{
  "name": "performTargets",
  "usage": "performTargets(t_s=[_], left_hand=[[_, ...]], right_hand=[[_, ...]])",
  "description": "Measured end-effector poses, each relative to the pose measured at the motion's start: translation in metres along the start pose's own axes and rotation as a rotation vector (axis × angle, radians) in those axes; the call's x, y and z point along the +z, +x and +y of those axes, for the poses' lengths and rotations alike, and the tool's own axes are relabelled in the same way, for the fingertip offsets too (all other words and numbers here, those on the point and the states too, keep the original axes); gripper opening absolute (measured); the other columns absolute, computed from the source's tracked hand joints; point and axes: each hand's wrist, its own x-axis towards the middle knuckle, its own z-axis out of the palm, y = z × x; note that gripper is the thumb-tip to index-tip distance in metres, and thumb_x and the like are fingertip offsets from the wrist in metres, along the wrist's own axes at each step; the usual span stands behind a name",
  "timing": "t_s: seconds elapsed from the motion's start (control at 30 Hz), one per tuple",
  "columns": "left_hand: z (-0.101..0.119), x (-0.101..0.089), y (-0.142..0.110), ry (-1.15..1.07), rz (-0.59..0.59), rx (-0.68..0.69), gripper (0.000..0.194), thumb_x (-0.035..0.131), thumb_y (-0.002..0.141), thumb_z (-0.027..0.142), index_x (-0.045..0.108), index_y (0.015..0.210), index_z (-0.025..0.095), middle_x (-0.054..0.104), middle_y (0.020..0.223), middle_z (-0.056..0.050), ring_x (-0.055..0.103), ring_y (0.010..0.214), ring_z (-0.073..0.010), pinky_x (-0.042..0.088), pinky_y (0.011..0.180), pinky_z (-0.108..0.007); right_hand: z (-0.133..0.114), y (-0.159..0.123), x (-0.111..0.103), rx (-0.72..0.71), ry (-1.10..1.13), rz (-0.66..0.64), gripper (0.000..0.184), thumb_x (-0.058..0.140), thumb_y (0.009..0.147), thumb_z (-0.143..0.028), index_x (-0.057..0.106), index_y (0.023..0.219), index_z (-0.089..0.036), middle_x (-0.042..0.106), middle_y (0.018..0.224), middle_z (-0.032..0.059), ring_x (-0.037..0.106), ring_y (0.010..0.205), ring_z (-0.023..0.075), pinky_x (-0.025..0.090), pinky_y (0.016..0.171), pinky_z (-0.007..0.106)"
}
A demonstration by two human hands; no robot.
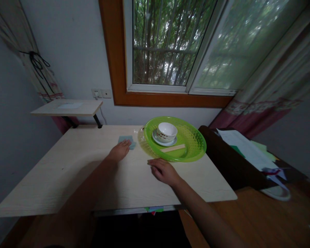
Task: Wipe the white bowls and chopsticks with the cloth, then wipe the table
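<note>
My left hand (120,150) lies flat on a small blue-grey cloth (124,138) on the pale wooden table (88,137). Its fingers are stretched out, pressing on the cloth from above. My right hand (165,171) hovers or rests by the near rim of a round green plastic basket (193,151), holding nothing visible. Its fingers are loosely bent, with the thumb apart. Inside the basket a stack of white bowls (167,129) sits on a white plate (156,139). Several light wooden chopsticks (173,148) lie in front of the plate.
A raised shelf (67,107) on black legs stands at the table's back left. Wall sockets (101,93) and a window (165,51) are behind. To the right, papers (248,148) lie on a dark brown piece of furniture (222,162).
</note>
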Motion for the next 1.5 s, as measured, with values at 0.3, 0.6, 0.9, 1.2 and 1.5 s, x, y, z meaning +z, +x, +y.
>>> performTargets(t_s=[0.3,0.6,0.9,1.2,1.5], left_hand=[[-0.008,0.009,-0.088,-0.021,-0.093,-0.041,0.051,0.028,0.106,0.030,0.050,0.150,0.015,0.046,0.159,-0.012,0.039,0.151,-0.0242,0.035,0.123,-0.047],[0.079,0.002,-0.080,-0.190,-0.167,0.348,0.048,0.037,0.106,0.031,0.049,0.152,0.025,0.041,0.163,-0.004,0.030,0.155,-0.0241,0.029,0.127,-0.046],[0.109,0.017,-0.016,-0.216,-0.087,0.351,0.043,0.045,0.104,0.031,0.056,0.145,0.021,0.054,0.155,-0.008,0.044,0.147,-0.0229,0.031,0.125,-0.042],[0.039,0.016,0.036,-0.146,-0.099,0.157,0.044,0.038,0.105,0.035,0.057,0.144,0.023,0.053,0.155,-0.006,0.044,0.147,-0.0196,0.033,0.122,-0.037],[-0.020,-0.041,0.020,-0.111,-0.007,-0.189,0.040,0.063,0.097,0.039,0.061,0.130,0.017,0.062,0.131,-0.011,0.064,0.112,-0.0242,0.057,0.094,-0.046]], right_hand=[[-0.006,0.002,-0.004,0.007,-0.023,0.014,0.034,0.053,0.096,-0.016,0.067,0.125,-0.025,0.076,0.116,0.0069,0.072,0.103,0.0213,0.058,0.093,0.040],[-0.012,-0.009,-0.010,-0.096,-0.045,0.169,0.032,0.059,0.092,-0.021,0.066,0.123,-0.024,0.077,0.108,0.0088,0.072,0.092,0.0225,0.059,0.082,0.037],[-0.010,-0.011,-0.012,-0.175,-0.074,0.173,0.041,0.057,0.093,-0.023,0.062,0.133,-0.024,0.075,0.118,0.0106,0.072,0.105,0.0249,0.059,0.090,0.041],[-0.008,-0.011,-0.010,-0.145,-0.085,0.123,0.039,0.059,0.092,-0.023,0.063,0.131,-0.025,0.076,0.115,0.0102,0.073,0.100,0.0239,0.060,0.087,0.039],[-0.007,-0.010,-0.007,-0.132,-0.049,0.085,0.038,0.058,0.094,-0.022,0.062,0.132,-0.025,0.076,0.116,0.0092,0.072,0.104,0.0235,0.060,0.088,0.039]])
